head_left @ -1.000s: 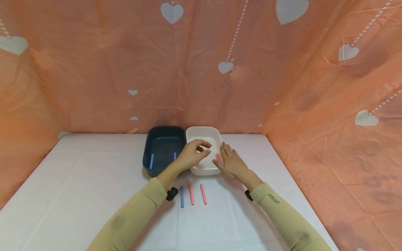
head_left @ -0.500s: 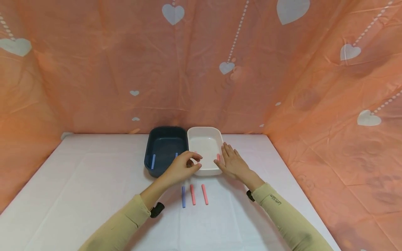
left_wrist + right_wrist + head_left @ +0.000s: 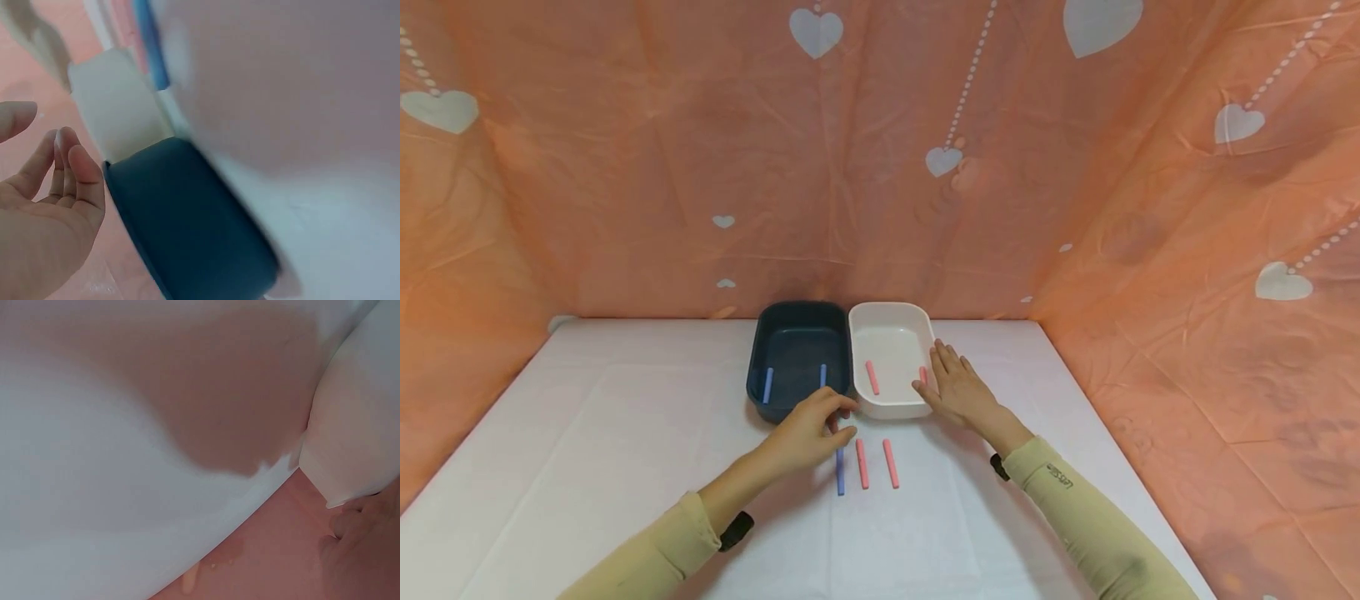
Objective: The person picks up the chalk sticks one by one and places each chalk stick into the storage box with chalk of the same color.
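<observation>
One blue stick [image 3: 840, 473] | long axis near-to-far | left hand [image 3: 805, 429] relaxed, unclenched | right hand [image 3: 962, 396] straight-fingered

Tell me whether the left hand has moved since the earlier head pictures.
Yes. Against the white tray, the left hand has moved down and left in the head view: its fingers, over the tray earlier, are now by its near left corner.

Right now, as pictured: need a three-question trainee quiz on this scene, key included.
1. How many pink sticks lie directly on the table?
2. True or false: the right hand is inside the dark-blue tub.
3. Which stick on the table is nearest the left hand? A, the blue stick; B, the middle pink one; C, the rightmost pink one.

Key: 1, two; 2, false, it is at the white tub; 3, A.
</observation>
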`<control>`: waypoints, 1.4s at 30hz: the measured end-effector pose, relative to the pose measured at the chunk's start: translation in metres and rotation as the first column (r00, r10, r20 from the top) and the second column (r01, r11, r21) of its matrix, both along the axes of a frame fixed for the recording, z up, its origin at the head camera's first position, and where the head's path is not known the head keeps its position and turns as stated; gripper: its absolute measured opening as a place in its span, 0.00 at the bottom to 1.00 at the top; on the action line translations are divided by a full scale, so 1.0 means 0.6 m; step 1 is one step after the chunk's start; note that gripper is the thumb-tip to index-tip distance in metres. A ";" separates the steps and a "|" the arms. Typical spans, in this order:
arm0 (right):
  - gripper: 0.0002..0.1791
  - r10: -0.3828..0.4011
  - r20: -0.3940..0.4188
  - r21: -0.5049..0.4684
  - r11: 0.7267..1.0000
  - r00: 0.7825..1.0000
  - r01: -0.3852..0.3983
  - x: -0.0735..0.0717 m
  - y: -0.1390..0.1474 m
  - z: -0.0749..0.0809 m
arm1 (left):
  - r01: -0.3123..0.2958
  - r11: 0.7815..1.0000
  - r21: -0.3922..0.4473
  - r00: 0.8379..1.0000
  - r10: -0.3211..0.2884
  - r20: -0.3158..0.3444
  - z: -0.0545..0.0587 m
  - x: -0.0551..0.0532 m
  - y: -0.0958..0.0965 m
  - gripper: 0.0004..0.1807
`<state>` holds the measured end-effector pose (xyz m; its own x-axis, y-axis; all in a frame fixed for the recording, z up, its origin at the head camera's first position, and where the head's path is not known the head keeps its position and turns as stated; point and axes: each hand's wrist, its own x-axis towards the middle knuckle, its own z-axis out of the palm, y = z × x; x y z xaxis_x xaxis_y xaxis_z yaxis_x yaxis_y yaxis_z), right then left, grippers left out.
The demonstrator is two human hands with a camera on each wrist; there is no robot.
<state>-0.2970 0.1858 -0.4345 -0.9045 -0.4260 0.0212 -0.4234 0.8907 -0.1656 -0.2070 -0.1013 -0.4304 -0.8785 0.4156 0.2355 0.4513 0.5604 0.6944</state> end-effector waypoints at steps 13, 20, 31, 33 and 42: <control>0.46 0.000 0.000 0.002 1.000 1.000 0.000 -0.002 0.004 -0.002 | -0.012 0.942 -0.335 0.999 0.024 0.031 -0.037 0.027 0.004 0.22; 0.46 0.005 -0.011 0.004 1.000 1.000 -0.005 -0.004 0.003 -0.002 | -0.018 0.925 -0.380 0.998 0.040 0.049 -0.040 0.032 0.005 0.27; 0.46 0.003 -0.004 0.008 1.000 1.000 -0.003 -0.005 0.003 -0.004 | -0.009 0.932 -0.362 0.996 0.040 0.080 -0.041 0.031 0.007 0.29; 0.46 0.002 -0.003 0.006 1.000 1.000 -0.002 -0.004 0.003 -0.005 | -0.008 0.939 -0.344 0.995 0.042 0.091 -0.041 0.031 0.008 0.29; 0.46 -0.004 0.000 0.010 1.000 1.000 0.004 -0.003 0.002 -0.003 | -0.015 0.965 -0.260 0.987 0.056 0.152 -0.038 0.029 0.009 0.28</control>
<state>-0.2986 0.1868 -0.4365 -0.9062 -0.4225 0.0170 -0.4198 0.8941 -0.1562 -0.1896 -0.0959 -0.4534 -0.9111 0.4119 -0.0168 0.3252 0.7432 0.5847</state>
